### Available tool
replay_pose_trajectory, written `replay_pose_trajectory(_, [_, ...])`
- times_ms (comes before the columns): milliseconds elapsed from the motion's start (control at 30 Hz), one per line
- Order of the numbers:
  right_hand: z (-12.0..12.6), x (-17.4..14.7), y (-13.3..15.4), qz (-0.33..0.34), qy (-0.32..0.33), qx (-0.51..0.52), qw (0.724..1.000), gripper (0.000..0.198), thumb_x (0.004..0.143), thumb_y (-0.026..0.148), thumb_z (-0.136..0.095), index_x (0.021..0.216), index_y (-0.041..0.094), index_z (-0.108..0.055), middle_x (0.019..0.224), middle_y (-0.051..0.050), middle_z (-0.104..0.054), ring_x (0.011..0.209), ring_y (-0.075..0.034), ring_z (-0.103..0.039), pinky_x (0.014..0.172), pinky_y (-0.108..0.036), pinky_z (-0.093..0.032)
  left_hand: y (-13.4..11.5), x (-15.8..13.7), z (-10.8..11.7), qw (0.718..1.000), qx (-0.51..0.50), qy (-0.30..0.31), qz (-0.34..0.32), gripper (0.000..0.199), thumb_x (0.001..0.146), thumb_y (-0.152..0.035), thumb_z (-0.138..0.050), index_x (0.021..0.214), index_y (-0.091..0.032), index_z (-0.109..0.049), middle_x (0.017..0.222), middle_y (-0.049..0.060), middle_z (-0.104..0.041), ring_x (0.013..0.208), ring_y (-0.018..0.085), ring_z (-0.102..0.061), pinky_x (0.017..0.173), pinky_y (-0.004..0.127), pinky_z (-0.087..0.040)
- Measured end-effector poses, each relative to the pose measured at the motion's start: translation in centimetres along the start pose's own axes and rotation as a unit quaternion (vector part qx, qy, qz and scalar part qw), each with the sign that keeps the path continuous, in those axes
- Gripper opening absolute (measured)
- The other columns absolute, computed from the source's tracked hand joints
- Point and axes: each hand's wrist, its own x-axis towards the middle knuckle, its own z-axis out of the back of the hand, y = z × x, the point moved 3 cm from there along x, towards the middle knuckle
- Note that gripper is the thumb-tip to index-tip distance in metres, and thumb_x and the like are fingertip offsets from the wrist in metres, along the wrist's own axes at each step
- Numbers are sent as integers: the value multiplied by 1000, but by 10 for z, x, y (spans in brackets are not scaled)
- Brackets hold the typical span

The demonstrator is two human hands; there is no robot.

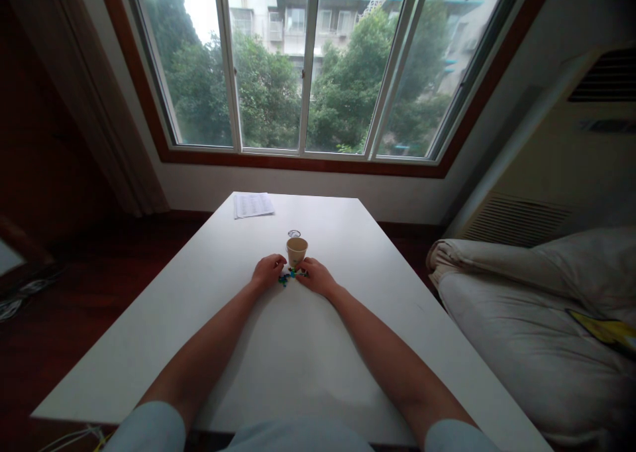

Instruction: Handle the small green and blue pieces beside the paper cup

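A tan cup (297, 253) stands upright on the white table (298, 359), its open top towards me. Several tiny blue, green and dark pieces (283, 280) lie scattered just in front of it. My left hand (269, 270) rests left of the cup with its fingers curled inward above the pieces. To the right, my right hand (317, 277) has its fingers bent together, the tips among the pieces at the foot of the cup. Whatever either hand pinches is too small or hidden to make out.
Just behind the cup lies a small round dark-rimmed item (294, 234). Printed sheets of paper (254, 205) are at the table's far left corner. A bed or sofa with a pale cover (517, 326) is on the right, below a large air conditioner (556, 147). A window (303, 74) faces me.
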Motion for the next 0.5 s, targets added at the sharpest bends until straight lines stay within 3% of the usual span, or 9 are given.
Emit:
replay_pose_trajectory(233, [2,0,2,11,34,-19,999,23,86,29,-67,108,27,-71,99,-3,-65,91,-18,-59,79,-27,-43,-4,3,5,993,31,97,-55,23,87,-29,-52,90,-24,-75,87,2,-72,78,15,-62,71,24,-45])
replay_pose_trajectory(500, [11,1,1,-26,66,-51,996,20,83,36,-70,99,24,-69,85,-4,-68,74,-18,-59,66,-26,-35,-14,1,18,976,31,196,-85,32,82,-40,-63,107,-25,-74,92,4,-68,77,17,-64,72,24,-47])
